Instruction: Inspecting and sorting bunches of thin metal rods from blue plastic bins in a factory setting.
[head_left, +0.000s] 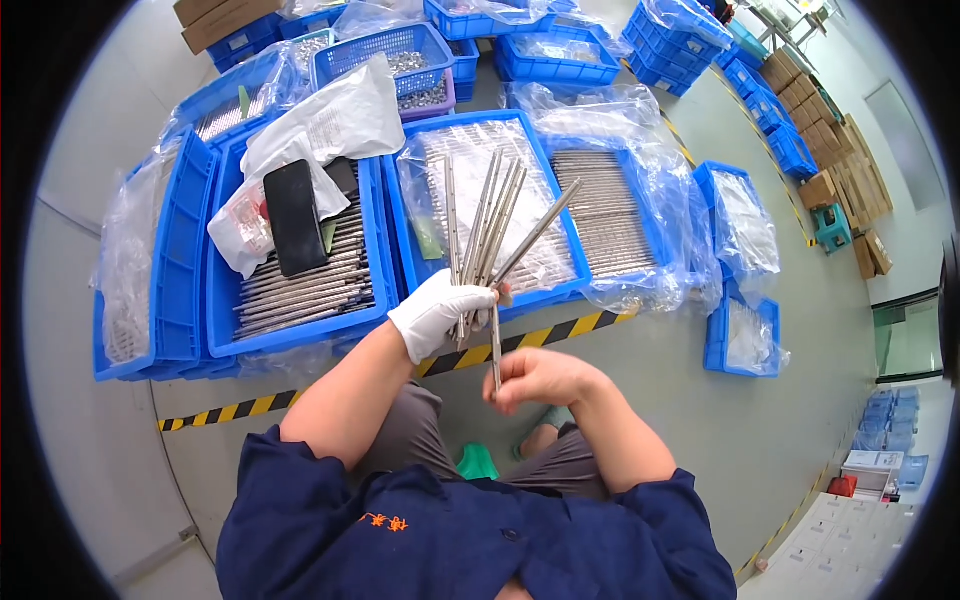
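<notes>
- Our left hand (437, 312), in a white glove, is closed around the lower ends of a bundle of metal rods (490, 225); the rods spread upward from the fist like a fan, about six or seven of them.
- Our right hand (535, 378), bare, sits just below and to the right of the left one. Its fingers pinch one single rod (496, 352) that stands almost upright between the two hands; its top end reaches the gloved fist.
- We judge that the work is in its middle: some rods are already gathered in the left hand, and one more is just being handled, either joined to the bundle or pulled out of it; we cannot tell which.
- Directly beyond the hands stands a blue crate (570, 292) lined with clear plastic and filled with many similar rods lying side by side, so much material seems left.
- To the left of the hands another blue crate (222, 310) holds darker rods, with a black phone (294, 217) and white plastic bags (325, 125) lying on top.
- To the right of the hands a further rod crate (660, 240) sits in a clear bag, and smaller blue bins (715, 345) stand beyond it.
- Under the hands a yellow-black floor tape (545, 335) runs across the grey floor (780, 440); farther away more blue crates and cardboard boxes (840, 170) are stacked, their contents perhaps small parts, but the view is too small there.
</notes>
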